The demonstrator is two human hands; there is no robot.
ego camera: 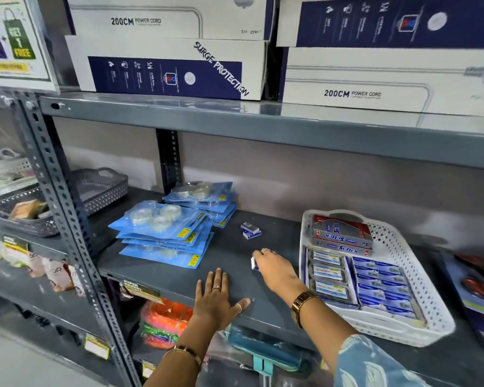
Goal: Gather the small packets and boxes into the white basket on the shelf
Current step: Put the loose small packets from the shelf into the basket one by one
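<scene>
Grey metal shelf (179, 277) up front — left hand (215, 300) flat, fingers spread, right hand (274, 268) pinching one small blue box (254, 263). Two more little boxes (250, 230) sit further back, white basket (419, 297) right beside, two stacks of blue tape packs (165, 236) left.

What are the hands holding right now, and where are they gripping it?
The right hand holds a small blue and white box, its fingers closed over one end, the other end poking out. The left hand holds nothing; it lies flat on the shelf.
</scene>
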